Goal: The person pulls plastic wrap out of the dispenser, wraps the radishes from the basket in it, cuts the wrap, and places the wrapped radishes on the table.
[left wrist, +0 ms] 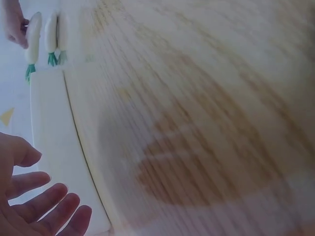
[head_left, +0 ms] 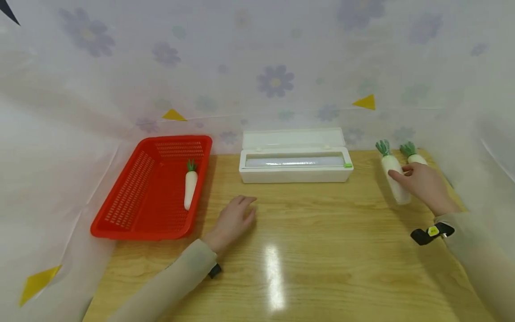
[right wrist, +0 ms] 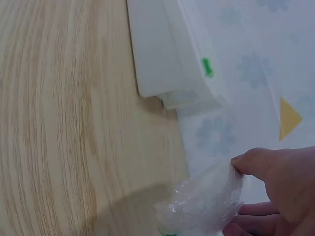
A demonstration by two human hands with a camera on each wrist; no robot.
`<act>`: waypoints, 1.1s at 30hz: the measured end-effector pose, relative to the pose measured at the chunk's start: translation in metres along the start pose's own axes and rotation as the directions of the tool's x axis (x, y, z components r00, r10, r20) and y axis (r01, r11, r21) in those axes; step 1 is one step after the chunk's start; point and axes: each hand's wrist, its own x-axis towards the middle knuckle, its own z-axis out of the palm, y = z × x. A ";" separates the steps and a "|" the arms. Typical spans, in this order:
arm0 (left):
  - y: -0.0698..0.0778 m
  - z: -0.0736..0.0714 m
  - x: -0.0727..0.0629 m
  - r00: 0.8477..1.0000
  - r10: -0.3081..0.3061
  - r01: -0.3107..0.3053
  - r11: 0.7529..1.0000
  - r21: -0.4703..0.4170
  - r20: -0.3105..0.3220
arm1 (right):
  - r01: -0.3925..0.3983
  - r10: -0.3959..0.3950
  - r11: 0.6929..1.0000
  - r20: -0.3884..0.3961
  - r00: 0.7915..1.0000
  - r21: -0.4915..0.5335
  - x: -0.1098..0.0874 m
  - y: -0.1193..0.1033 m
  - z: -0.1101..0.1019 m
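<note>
My right hand [head_left: 427, 185] grips a white radish [head_left: 389, 172] with green leaves at the right of the table. Clear, crinkled plastic film [right wrist: 209, 199] covers this radish in the right wrist view, with the thumb against its side. Beside it, partly hidden by the right hand, is a second white radish [head_left: 416, 158]. My left hand [head_left: 233, 221] is over the table to the right of the red basket [head_left: 150, 235]. Its fingers are spread and loosely bent in the left wrist view, holding nothing. One smaller white radish [head_left: 191, 190] lies inside the basket along its right wall.
At the back middle stands a white cling film box [head_left: 295, 175] with its lid [head_left: 293, 138] raised and a roll of film [head_left: 295, 162] inside. A flower-patterned sheet [head_left: 241, 58] hangs behind and around the wooden table [head_left: 314, 250].
</note>
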 end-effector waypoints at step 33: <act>-0.008 0.005 0.000 0.999 -0.040 0.039 0.999 0.026 0.037 | -0.031 0.037 0.997 0.082 0.996 -0.072 0.055 0.055 0.019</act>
